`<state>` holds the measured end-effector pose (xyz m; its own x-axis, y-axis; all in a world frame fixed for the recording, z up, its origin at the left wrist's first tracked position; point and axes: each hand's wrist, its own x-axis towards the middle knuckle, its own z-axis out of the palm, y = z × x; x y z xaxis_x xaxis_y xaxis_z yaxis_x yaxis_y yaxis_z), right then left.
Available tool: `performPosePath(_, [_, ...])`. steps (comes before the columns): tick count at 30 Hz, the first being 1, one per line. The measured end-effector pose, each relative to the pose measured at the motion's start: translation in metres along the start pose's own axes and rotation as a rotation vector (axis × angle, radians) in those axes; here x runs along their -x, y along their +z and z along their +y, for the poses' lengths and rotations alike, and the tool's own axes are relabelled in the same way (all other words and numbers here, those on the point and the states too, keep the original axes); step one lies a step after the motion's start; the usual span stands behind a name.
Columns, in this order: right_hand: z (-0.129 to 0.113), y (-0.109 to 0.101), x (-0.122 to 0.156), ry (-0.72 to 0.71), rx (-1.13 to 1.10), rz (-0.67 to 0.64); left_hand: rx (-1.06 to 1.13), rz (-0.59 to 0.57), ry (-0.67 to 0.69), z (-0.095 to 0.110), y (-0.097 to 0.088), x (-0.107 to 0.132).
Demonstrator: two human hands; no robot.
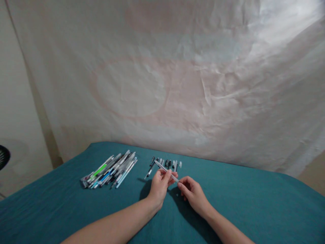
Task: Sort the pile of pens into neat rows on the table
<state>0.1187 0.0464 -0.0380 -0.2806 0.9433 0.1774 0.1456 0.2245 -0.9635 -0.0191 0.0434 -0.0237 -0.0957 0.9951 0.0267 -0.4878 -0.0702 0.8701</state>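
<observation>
A slim whitish pen (pixel 159 165) slants above the table, its far end up to the left. My left hand (pixel 159 189) is closed around its middle with thumb and fingers. At the pen's near end, my right hand (pixel 195 196) pinches the tip between thumb and forefinger; the exact part gripped is too small to make out. Just beyond my hands lie several pen caps and short pen parts (pixel 175 164) in a loose row, partly hidden by my left hand. A dark thin pen (pixel 150 169) lies at the row's left end.
To the left is a heaped bundle of many pens (pixel 111 169), mostly clear and grey, with green and blue ones among them. A teal cloth (pixel 254 203) covers the table. Behind it hangs a creased pale sheet (pixel 177 84). A dark round object (pixel 3 156) shows at the left edge.
</observation>
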Motion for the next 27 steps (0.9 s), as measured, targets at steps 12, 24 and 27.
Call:
performPosePath(12, [0.0, 0.0, 0.001, -0.039, -0.008, 0.0, -0.02, 0.011, 0.012, 0.001, 0.0, 0.0])
performPosePath(24, [-0.01, 0.0, 0.006, -0.097, 0.022, 0.001, 0.013, 0.028, 0.003, -0.004, -0.003, -0.002])
performPosePath(27, [-0.012, 0.001, 0.007, -0.129, 0.034, 0.007, 0.071, 0.047, -0.024, -0.003, -0.001, -0.001])
